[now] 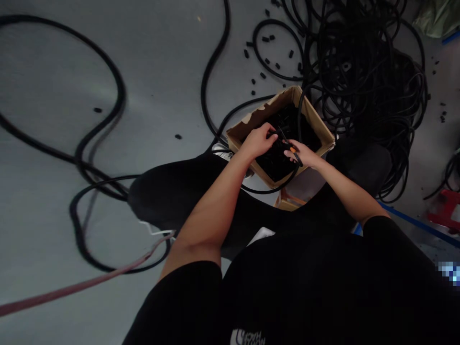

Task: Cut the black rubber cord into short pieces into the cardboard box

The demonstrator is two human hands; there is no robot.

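Note:
Over an open cardboard box (319, 125) with dark pieces inside, my left hand (259, 140) is closed on a black hose (273, 132), its thumb and fingers pinched together. Just right of it, my right hand (299, 153) is wrapped round a cutting tool (293, 150) with black and orange handles. The tool's thin tip points up and left, close to my left hand. Whether it touches the hose cannot be made out.
A large tangle of black hose (370, 72) lies at the upper right. Short black pieces (266, 39) are scattered on the floor. Hose loops (118, 91) spread to the left. A pinkish strap (72, 290) crosses the lower left, and a red object (447, 211) is at the right edge.

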